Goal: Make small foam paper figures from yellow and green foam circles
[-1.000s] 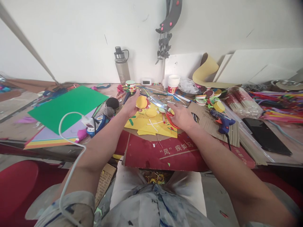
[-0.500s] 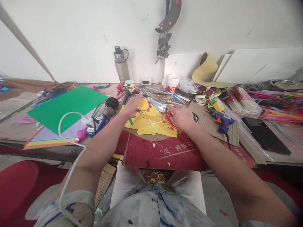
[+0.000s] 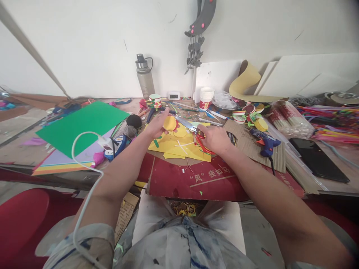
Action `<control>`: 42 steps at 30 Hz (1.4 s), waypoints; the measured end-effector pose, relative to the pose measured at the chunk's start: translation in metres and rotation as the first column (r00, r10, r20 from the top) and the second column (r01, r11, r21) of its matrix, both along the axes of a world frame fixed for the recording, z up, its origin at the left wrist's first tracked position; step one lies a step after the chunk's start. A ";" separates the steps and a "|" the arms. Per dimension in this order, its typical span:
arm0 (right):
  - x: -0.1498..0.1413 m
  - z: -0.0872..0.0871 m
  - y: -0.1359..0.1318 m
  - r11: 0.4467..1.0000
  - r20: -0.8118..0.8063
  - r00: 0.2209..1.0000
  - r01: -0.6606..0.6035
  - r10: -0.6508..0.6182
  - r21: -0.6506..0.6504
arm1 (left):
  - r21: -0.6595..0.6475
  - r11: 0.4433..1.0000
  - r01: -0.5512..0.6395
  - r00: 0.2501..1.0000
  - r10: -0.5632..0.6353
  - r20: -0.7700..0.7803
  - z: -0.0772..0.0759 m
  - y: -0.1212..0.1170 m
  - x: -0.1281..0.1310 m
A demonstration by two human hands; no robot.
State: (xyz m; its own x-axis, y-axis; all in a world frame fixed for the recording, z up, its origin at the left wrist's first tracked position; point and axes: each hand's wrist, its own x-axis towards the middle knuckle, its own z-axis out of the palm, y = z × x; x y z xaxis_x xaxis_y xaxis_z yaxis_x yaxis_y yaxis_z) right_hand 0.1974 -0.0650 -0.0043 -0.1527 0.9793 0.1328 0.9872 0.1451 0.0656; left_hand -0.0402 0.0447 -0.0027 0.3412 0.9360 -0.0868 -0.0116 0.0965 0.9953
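Head view: steady yellow-topped disc [image 3: 169, 123], pinched in partly closed left hand [image 3: 157, 125]; guide scissors [image 3: 193, 128], gripped in curled right hand [image 3: 215, 139], with blades [image 3: 183, 122] clear of left fingertips [image 3: 167, 111].

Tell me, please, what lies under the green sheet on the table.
Under the green sheet, a lavender sheet shows, with yellow and orange edges beneath it. Whatever lies under the green sheet's middle is covered, so I cannot tell.
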 end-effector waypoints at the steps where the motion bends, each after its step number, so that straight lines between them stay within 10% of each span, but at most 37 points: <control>1: 0.000 -0.001 0.000 1.000 -0.008 1.000 -0.004 0.004 -0.001 | -0.010 1.000 0.007 1.000 -0.007 0.002 0.000 0.001 0.000; 20: 0.038 -0.003 0.020 0.909 -0.171 0.894 0.416 -0.414 -0.021 | -0.103 0.965 0.241 0.929 -0.199 0.311 -0.011 0.004 0.003; 29: 0.032 -0.006 0.014 0.950 -0.008 0.950 0.311 -0.311 0.030 | -0.139 0.971 0.195 0.877 -0.109 0.469 -0.006 0.007 0.006; 34: 0.016 -0.005 0.013 0.965 -0.236 0.966 0.154 -0.103 0.211 | -0.134 0.985 0.108 0.869 -0.028 0.494 -0.005 0.011 0.005; 38: 0.002 -0.003 0.028 0.988 -0.312 0.948 -0.008 0.057 0.157 | -0.137 0.991 -0.002 0.862 0.071 0.502 -0.008 0.018 0.004; 42: -0.001 -0.001 0.053 0.998 -0.213 0.975 0.060 -0.059 0.000 | -0.137 0.991 0.000 0.875 0.066 0.479 -0.014 0.022 0.004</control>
